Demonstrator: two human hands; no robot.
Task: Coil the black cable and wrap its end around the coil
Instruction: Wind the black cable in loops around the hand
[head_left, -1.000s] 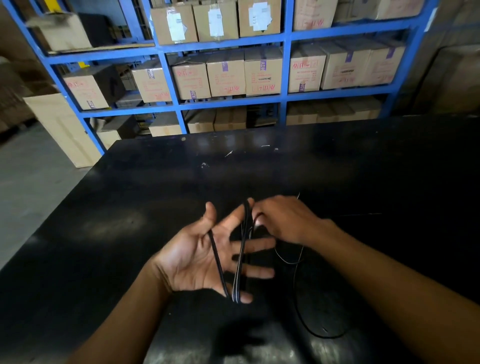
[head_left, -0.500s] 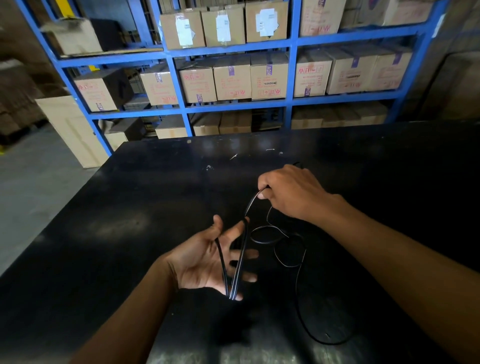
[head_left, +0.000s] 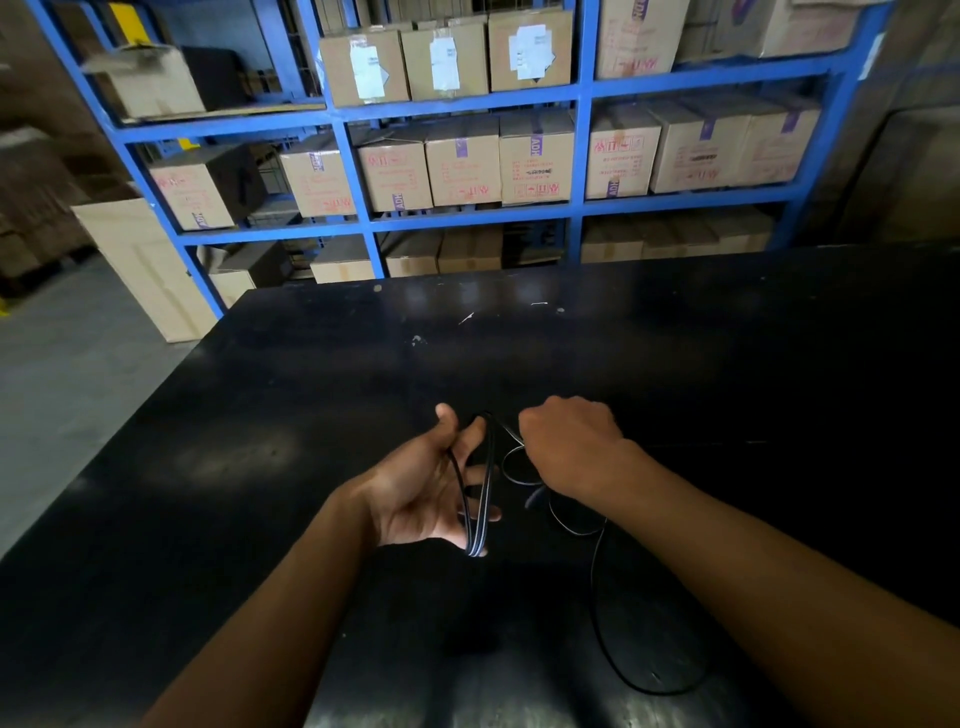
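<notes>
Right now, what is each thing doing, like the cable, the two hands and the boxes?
black cable, partly coiled: a few loops hang on the left hand, the rest lies loose on the table.
left hand, fingers spread, carrying the loops.
right hand, fingers curled, pinching the black cable beside the loops.
cardboard boxes, closed, standing on the blue shelves.

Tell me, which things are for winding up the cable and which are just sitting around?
For the job: black cable, looped round the left hand; right hand, gripping the cable's loose part.

Just sitting around: black table; blue shelves; cardboard boxes.
</notes>
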